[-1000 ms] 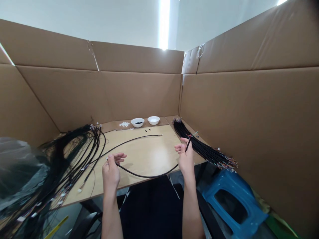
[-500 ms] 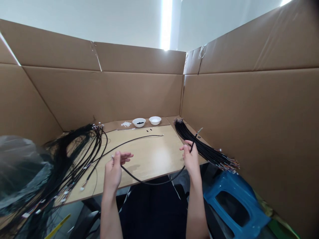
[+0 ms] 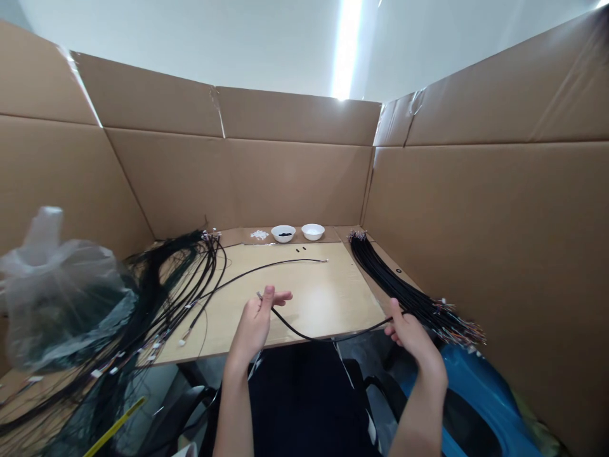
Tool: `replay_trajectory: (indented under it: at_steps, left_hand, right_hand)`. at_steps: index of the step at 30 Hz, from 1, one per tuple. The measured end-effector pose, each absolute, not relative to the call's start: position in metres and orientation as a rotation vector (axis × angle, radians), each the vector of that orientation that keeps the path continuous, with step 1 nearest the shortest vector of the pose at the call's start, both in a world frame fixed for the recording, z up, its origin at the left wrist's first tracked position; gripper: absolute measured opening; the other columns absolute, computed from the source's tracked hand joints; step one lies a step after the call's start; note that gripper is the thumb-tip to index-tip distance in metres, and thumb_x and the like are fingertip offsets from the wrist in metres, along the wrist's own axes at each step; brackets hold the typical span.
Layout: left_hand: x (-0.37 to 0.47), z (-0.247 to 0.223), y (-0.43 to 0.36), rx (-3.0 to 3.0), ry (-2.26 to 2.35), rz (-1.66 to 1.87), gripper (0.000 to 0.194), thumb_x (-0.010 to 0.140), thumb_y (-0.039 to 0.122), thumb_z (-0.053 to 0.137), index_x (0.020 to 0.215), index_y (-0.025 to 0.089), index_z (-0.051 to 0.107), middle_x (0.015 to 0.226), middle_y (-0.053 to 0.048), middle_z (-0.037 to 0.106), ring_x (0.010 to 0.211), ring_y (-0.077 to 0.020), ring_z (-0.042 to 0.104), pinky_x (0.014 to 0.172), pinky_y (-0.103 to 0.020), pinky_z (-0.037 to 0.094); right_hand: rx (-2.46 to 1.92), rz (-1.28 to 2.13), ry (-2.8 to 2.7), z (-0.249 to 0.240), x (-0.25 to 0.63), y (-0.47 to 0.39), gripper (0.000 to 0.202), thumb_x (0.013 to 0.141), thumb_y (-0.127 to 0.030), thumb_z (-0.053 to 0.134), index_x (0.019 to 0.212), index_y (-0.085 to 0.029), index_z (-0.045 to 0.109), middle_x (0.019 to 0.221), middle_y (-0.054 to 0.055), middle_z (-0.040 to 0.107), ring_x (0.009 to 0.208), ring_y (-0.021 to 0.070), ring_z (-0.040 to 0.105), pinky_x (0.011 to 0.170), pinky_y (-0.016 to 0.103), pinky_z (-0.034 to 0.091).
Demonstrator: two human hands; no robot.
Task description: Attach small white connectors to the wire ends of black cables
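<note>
A black cable [image 3: 314,339] sags in a shallow curve between my two hands, above the front edge of the table. My left hand [image 3: 257,316] pinches it near one end, with a bit of that end sticking out by the thumb and some fingers stretched to the right. My right hand [image 3: 406,327] is closed on the other part of the cable, thumb up; the far end there is hidden by the hand. Beyond my right hand lies a thick bundle of black cables [image 3: 394,273] with coloured wire ends.
Loose black cables with white connectors [image 3: 202,279] lie on the left beside a plastic bag [image 3: 66,298]. One bowl [image 3: 283,233] holds black pieces; another white bowl [image 3: 313,231] stands beside it, near small white parts [image 3: 259,235]. Cardboard walls [image 3: 295,178] surround the table. A blue stool [image 3: 480,400] is at right.
My right hand has moved right and lower and turned, so the cable's far end no longer points up above it. The cable hangs flatter. The whole view has shifted left.
</note>
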State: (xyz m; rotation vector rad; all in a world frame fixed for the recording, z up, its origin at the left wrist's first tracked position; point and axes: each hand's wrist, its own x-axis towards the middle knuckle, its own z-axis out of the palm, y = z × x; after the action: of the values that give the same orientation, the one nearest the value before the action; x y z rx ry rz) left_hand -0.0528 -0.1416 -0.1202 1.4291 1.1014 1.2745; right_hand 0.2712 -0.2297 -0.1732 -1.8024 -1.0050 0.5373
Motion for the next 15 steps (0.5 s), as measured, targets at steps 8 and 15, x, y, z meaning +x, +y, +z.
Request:
replay_trajectory:
  at_steps: [8,15]
  left_hand:
    - [-0.038,-0.116,-0.151,1.513,1.043,1.206,0.066,0.095,0.077,0.054,0.090,0.021,0.088,0.107,-0.017,0.084,0.120,-0.0414,0.072,0.121,-0.054,0.043]
    - [-0.015,-0.114,-0.168,1.642,0.927,1.140,0.058,0.099,0.071,0.055,0.130,0.029,0.079,0.150,-0.011,0.066,0.151,-0.0362,0.050,0.131,-0.056,0.027]
  right_hand:
    - [-1.666,0.923,-1.245,-0.142,0.256,-0.267,0.060,0.090,-0.075,0.062,0.073,-0.020,0.076,0.071,0.011,0.075,0.063,0.0243,0.064,0.063,0.035,0.049]
    - [-1.214,0.953,-1.444,-0.112,0.186,-0.227,0.039,0.101,-0.059,0.062,0.099,-0.024,0.080,0.106,0.007,0.078,0.107,0.0297,0.068,0.095,0.037,0.048]
